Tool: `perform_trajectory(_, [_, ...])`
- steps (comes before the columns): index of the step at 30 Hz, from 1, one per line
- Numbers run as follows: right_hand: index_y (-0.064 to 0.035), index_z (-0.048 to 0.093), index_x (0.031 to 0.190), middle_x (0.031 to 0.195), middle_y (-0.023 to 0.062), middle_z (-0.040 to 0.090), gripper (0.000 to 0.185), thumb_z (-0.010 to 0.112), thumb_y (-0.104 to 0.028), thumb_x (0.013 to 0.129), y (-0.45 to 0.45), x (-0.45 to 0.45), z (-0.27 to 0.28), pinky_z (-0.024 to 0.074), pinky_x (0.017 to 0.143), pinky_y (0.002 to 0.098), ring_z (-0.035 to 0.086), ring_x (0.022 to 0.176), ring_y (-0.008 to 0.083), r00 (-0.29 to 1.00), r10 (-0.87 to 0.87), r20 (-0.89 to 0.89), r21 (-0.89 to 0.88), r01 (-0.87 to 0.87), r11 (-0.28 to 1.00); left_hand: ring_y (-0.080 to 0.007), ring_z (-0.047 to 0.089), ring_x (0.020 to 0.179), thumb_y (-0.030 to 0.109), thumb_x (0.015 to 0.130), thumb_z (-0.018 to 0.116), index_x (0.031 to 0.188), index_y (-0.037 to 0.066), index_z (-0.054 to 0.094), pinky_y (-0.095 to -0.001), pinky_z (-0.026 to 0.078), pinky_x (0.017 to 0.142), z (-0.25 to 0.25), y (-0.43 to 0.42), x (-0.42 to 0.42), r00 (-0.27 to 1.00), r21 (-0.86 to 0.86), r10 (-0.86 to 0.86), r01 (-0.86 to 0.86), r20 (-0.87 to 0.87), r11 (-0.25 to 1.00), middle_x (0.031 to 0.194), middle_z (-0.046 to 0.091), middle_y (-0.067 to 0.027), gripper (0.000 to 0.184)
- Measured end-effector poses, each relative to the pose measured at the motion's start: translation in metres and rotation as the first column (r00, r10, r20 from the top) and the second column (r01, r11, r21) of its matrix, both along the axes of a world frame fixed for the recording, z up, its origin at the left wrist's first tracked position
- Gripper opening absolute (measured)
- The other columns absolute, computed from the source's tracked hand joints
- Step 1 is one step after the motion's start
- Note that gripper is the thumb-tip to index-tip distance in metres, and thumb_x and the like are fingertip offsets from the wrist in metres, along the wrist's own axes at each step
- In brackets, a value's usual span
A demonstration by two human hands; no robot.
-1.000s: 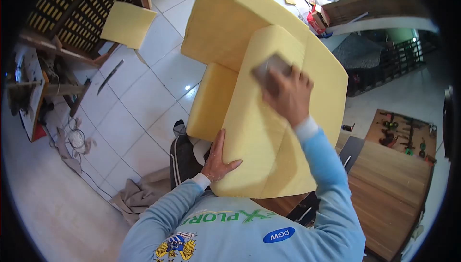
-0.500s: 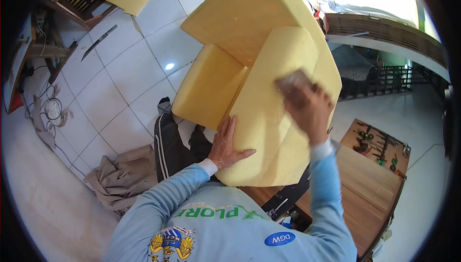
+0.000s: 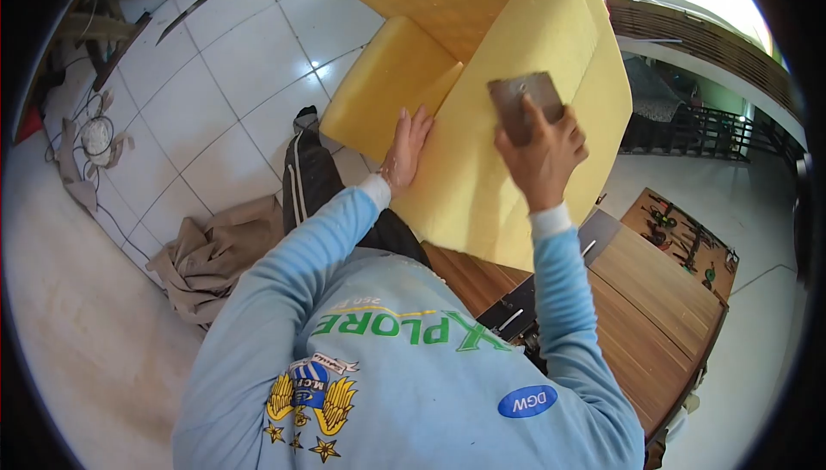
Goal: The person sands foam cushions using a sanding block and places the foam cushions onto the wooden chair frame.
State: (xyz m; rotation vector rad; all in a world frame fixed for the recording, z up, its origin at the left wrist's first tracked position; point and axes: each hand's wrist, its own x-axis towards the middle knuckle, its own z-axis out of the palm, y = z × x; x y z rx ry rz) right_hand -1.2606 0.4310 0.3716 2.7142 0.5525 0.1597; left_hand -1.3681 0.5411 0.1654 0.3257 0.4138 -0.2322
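A yellow foam-covered chair (image 3: 490, 126), with a seat, a back and a broad armrest, lies in front of me. My right hand (image 3: 544, 151) grips a flat brown rectangular block (image 3: 523, 107) over the foam armrest, the index finger stretched along its face. Whether the block touches the foam I cannot tell. On the armrest's inner edge, near the seat, rests my left hand (image 3: 404, 151), fingers extended and holding nothing.
To the right stands a brown wooden table (image 3: 645, 298), with a board of tools (image 3: 680, 242) beyond it. Brown cloth (image 3: 215, 255) lies heaped on the white tiled floor (image 3: 232, 160). Cables (image 3: 95, 139) and a long dark strip (image 3: 194, 9) lie farther left.
The chair appears higher in the view and my torso fills more of it. My right hand's motion blur is gone, and the block shows clearly. My left hand still rests on the foam.
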Motion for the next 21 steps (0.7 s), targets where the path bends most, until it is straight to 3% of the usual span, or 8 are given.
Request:
perform_trajectory(5, [-0.0281, 0.071, 0.138, 0.150, 0.0254, 0.045, 0.070, 0.089, -0.032, 0.071, -0.003, -0.126, 0.029, 0.0348, 0.107, 0.0587, 0.045, 0.128, 0.0467, 0.986, 0.064, -0.155, 0.081, -0.052, 0.995, -0.0332, 0.013, 0.168, 0.090, 0.100, 0.029, 0.176, 0.008, 0.007, -0.0436, 0.011, 0.136, 0.001, 0.002, -0.002, 1.000, -0.050, 0.025, -0.026, -0.018, 0.998, 0.181, 0.009, -0.0256, 0.114])
perform_trajectory(7, [-0.0240, 0.071, 0.138, 0.153, 0.0270, 0.043, 0.071, 0.090, -0.029, 0.070, -0.005, -0.177, 0.044, 0.0326, 0.109, 0.0571, 0.043, 0.130, 0.0459, 0.969, 0.114, -0.220, 0.113, -0.091, 0.989, -0.0338, 0.015, 0.168, 0.092, 0.098, 0.029, 0.176, 0.009, 0.008, -0.0440, 0.013, 0.135, 0.001, 0.003, 0.000, 0.999, -0.023, 0.022, -0.021, 0.026, 1.000, 0.181, 0.009, -0.0260, 0.115])
perform_trajectory(11, [-0.0253, 0.073, 0.137, 0.150, 0.0268, 0.047, 0.069, 0.090, -0.030, 0.070, -0.031, -0.238, 0.070, 0.0347, 0.109, 0.0560, 0.046, 0.129, 0.0455, 0.875, 0.250, -0.414, 0.223, -0.169, 0.960, -0.0349, 0.017, 0.167, 0.092, 0.098, 0.027, 0.176, 0.009, 0.009, -0.0445, 0.015, 0.135, 0.002, 0.008, -0.015, 0.997, 0.113, -0.025, 0.016, 0.077, 0.993, 0.181, 0.011, -0.0259, 0.115])
perform_trajectory(14, [-0.0273, 0.075, 0.135, 0.146, 0.0262, 0.053, 0.067, 0.090, -0.033, 0.070, -0.050, -0.216, 0.062, 0.0367, 0.109, 0.0555, 0.050, 0.128, 0.0457, 0.889, 0.309, -0.339, 0.344, -0.188, 0.920, -0.0337, 0.019, 0.167, 0.090, 0.100, 0.022, 0.176, 0.008, 0.009, -0.0421, 0.015, 0.135, 0.012, 0.006, -0.034, 0.995, 0.191, -0.028, 0.010, 0.091, 0.981, 0.181, 0.013, -0.0245, 0.113])
perform_trajectory(16, [-0.0290, 0.075, 0.135, 0.142, 0.0254, 0.057, 0.065, 0.090, -0.036, 0.071, -0.048, -0.154, 0.037, 0.0389, 0.107, 0.0559, 0.054, 0.125, 0.0462, 0.964, 0.257, 0.068, 0.352, -0.264, 0.898, -0.0314, 0.020, 0.167, 0.088, 0.102, 0.020, 0.176, 0.007, 0.010, -0.0402, 0.015, 0.135, 0.014, 0.007, -0.050, 0.993, 0.234, -0.062, 0.036, 0.102, 0.972, 0.181, 0.014, -0.0223, 0.110])
perform_trajectory(18, [-0.0297, 0.074, 0.136, 0.141, 0.0248, 0.057, 0.066, 0.089, -0.039, 0.073, -0.040, -0.106, 0.014, 0.0405, 0.105, 0.0572, 0.054, 0.125, 0.0460, 0.996, 0.016, 0.090, 0.267, -0.040, 0.963, -0.0292, 0.020, 0.167, 0.085, 0.104, 0.017, 0.175, 0.007, 0.012, -0.0387, 0.015, 0.135, 0.016, 0.007, -0.069, 0.989, 0.291, -0.097, 0.060, 0.115, 0.955, 0.182, 0.015, -0.0200, 0.107])
perform_trajectory(20, [-0.0298, 0.073, 0.138, 0.143, 0.0264, 0.056, 0.068, 0.089, -0.040, 0.073, -0.060, -0.129, -0.022, 0.0422, 0.103, 0.0586, 0.055, 0.124, 0.0466, 1.000, -0.029, -0.003, 0.364, 0.028, 0.931, -0.0271, 0.020, 0.167, 0.082, 0.106, 0.015, 0.175, 0.006, 0.014, -0.0375, 0.015, 0.135, 0.022, 0.007, -0.081, 0.977, 0.362, -0.145, 0.080, 0.157, 0.929, 0.182, 0.017, -0.0176, 0.102])
perform_trajectory(21, [-0.0303, 0.073, 0.138, 0.141, 0.0279, 0.057, 0.069, 0.089, -0.040, 0.072, -0.063, -0.167, -0.016, 0.0433, 0.104, 0.0596, 0.056, 0.124, 0.0480, 0.993, 0.093, 0.068, 0.353, -0.111, 0.929, -0.0269, 0.020, 0.167, 0.080, 0.107, 0.014, 0.175, 0.006, 0.015, -0.0375, 0.014, 0.135, 0.027, 0.010, -0.077, 0.970, 0.374, -0.161, 0.082, 0.184, 0.924, 0.182, 0.017, -0.0167, 0.100])
